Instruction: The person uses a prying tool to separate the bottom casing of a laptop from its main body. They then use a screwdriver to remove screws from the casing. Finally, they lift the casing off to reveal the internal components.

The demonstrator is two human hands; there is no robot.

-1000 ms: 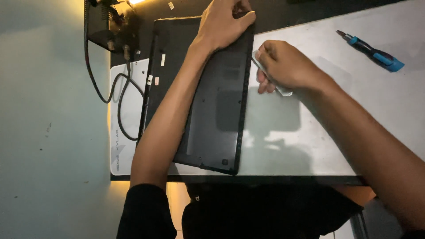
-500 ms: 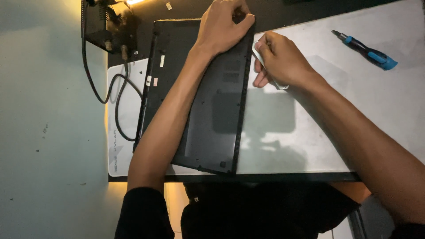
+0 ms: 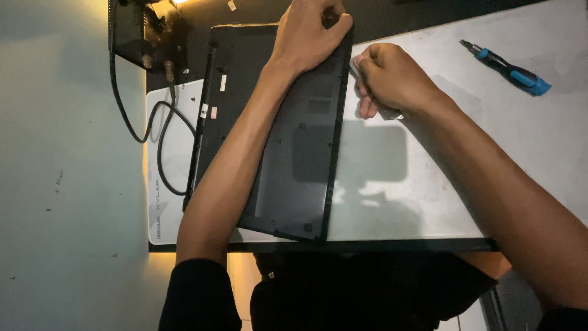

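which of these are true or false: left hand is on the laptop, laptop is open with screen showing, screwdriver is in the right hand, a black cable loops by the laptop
1. The left hand grips the far edge of the laptop. True.
2. The laptop is open with its screen showing. False: its dark underside faces up.
3. The blue screwdriver is in the right hand. False: it lies apart on the white mat; the right hand holds a thin metal tool at the laptop's edge.
4. A black cable loops beside the laptop. True.

Open desk on the right, clutter far-left
White desk [image 3: 429,184] bare between laptop [image 3: 294,171] and blue screwdriver [image 3: 508,68]; black cable [image 3: 160,147] and dark box [image 3: 144,34] block the far-left corner.
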